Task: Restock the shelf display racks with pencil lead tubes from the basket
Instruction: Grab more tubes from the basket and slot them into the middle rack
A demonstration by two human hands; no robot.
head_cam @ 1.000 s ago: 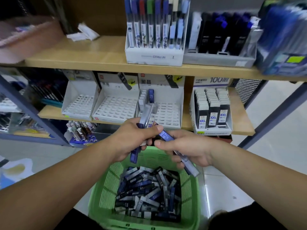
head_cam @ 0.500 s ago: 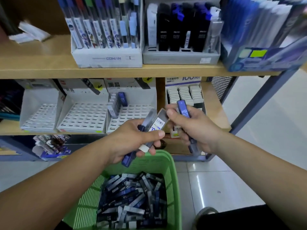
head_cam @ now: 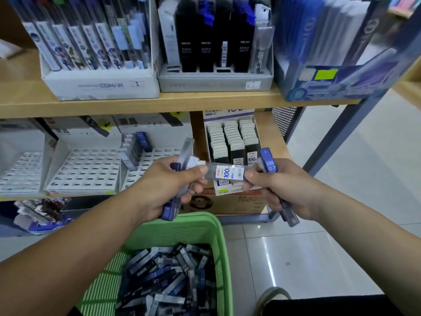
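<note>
My left hand (head_cam: 167, 188) grips a small bunch of blue-capped lead tubes (head_cam: 182, 165) upright. My right hand (head_cam: 287, 190) holds a blue "HB 0.7" tube (head_cam: 270, 164). A clear "100" tube (head_cam: 226, 174) lies level between the two hands, pinched at each end by a thumb and fingers. Below them the green basket (head_cam: 218, 238) holds several more tubes. On the lower shelf stand white slotted racks (head_cam: 86, 169); the right one (head_cam: 157, 156) carries a few tubes at its back. A box of black "100" tubes (head_cam: 234, 144) stands to its right.
The upper wooden shelf (head_cam: 182, 102) carries a white pen box (head_cam: 100, 85), a grey tray of black cases (head_cam: 216, 80) and a blue box (head_cam: 341, 80). A grey shelf post (head_cam: 337, 137) slants at right. Tiled floor (head_cam: 319, 247) lies right of the basket.
The camera has swung right and closer to the shelf. My hands have drawn apart a little, and the clear "100" tube now lies stretched level between them, held at both ends.
</note>
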